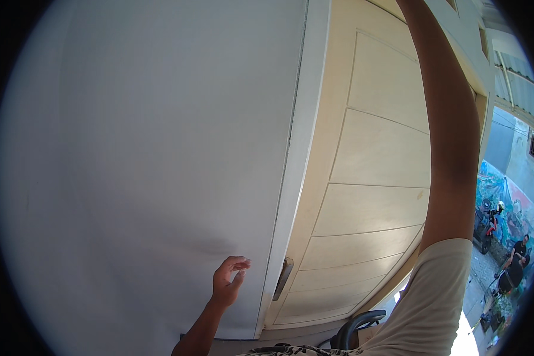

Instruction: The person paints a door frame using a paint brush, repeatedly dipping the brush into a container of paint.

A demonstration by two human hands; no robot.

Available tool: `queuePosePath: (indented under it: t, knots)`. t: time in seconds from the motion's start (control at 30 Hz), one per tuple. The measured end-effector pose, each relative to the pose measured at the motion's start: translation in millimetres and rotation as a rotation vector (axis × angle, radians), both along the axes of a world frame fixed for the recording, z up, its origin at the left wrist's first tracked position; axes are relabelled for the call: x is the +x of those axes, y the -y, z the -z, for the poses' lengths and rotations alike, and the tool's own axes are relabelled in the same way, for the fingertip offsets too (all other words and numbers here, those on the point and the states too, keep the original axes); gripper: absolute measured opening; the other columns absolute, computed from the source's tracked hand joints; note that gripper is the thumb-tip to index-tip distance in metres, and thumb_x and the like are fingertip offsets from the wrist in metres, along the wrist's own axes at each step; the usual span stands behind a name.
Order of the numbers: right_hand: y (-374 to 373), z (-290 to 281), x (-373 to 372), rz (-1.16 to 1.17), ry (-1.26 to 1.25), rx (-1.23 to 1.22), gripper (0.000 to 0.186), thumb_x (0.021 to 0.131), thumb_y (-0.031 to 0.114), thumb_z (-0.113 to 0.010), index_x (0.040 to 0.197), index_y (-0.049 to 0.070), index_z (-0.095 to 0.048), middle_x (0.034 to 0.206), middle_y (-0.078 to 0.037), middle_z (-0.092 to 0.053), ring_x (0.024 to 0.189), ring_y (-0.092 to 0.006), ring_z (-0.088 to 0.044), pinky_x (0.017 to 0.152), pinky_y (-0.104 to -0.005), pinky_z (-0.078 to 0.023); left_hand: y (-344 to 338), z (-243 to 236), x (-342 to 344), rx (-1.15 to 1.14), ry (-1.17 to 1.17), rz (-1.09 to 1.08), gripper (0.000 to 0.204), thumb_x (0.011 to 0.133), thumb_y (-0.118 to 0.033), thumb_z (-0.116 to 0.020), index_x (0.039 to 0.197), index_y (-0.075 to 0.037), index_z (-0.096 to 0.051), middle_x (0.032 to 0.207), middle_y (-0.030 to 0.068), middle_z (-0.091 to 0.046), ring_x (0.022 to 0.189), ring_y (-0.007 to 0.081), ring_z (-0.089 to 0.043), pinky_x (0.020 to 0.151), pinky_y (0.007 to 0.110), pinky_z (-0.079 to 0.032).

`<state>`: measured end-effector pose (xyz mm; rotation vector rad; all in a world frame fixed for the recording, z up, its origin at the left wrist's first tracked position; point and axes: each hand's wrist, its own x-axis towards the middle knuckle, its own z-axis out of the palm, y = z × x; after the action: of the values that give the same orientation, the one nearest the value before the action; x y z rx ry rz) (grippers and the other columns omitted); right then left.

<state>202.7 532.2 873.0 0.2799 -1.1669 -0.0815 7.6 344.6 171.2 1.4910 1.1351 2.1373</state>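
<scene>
Left hand: The person's left hand (pixel 224 283) stands in front of the pale wall (pixel 160 148), forearm rising from the lower edge; whether any fingertip touches the wall is hard to judge.
Left grip: Fingers bent over toward the right, thumb apart from them, a moderate gap between; nothing is visible inside it.
Handle plate: The dark handle plate (pixel 283 279) sits low on the cream panelled door (pixel 368 207), close to its left edge.
Direction from grip: The handle plate lies to the right of the left hand, at about the same height in view, with a strip of wall and the white door frame (pixel 299 148) between; the two are apart.
Long axis: The plate runs mostly up and down, its top leaning right, so it crosses the sideways line from the fingers.
Nearer hand: The left, as far as the view shows.
Right arm: The bare right arm (pixel 454 130) goes up across the door from a beige sleeve (pixel 436 291) and leaves at the top edge.
Right grip: The right hand lies beyond the picture, so its spread and any hold remain unknown.
Right side: Outdoors, a motorcycle (pixel 488 228) and a seated person (pixel 519 249) are well apart from the left hand.
</scene>
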Motion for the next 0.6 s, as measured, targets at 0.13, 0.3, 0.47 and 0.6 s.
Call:
queuePosePath:
  t: [0.13,0.3,0.47,0.6]
  knots:
    - [-31.7,2.6,35.7,0.180,-0.061,-0.154,0.023,0.092,0.016,-0.072,0.080,-0.003,-0.069,0.067,-0.012,-0.069,0.058,-0.0200,-0.067,0.056,-0.0359,-0.053,-2.1,0.8,1.3,-0.016,-0.005,0.012,0.030,0.093,0.004,-0.057,0.123,0.000,-0.058,0.116,0.0135,-0.066,0.108,0.0228,-0.066,0.099,0.038,-0.050]
    - [-54.5,6.0,76.9,0.728,-0.434,-0.030,0.018,0.088,0.017,-0.069,0.082,0.001,-0.064,0.075,-0.020,-0.069,0.072,-0.0385,-0.069,0.065,-0.0492,-0.052,2.0,2.2,-1.5,-0.012,0.005,0.008,0.030,0.093,0.004,-0.057,0.123,0.000,-0.058,0.116,0.0134,-0.066,0.108,0.0227,-0.066,0.098,0.038,-0.050]
    - [-32.4,6.3,24.0,0.911,-0.264,0.057,0.015,0.089,0.016,-0.064,0.090,0.001,-0.065,0.090,-0.025,-0.069,0.087,-0.0450,-0.066,0.077,-0.0536,-0.053,2.7,1.3,-1.9,-0.018,-0.002,-0.001,0.030,0.094,0.004,-0.057,0.123,0.000,-0.058,0.115,0.0135,-0.066,0.108,0.0228,-0.066,0.098,0.038,-0.051]
    - [2.7,-6.4,-20.8,0.650,-0.273,0.144,0.018,0.087,0.018,-0.067,0.085,0.000,-0.068,0.085,-0.026,-0.070,0.083,-0.0440,-0.068,0.075,-0.0513,-0.054,-1.0,-0.7,-0.1,-0.007,-0.009,0.004,0.029,0.094,0.004,-0.057,0.123,0.000,-0.058,0.115,0.0138,-0.066,0.107,0.0229,-0.066,0.098,0.038,-0.051]
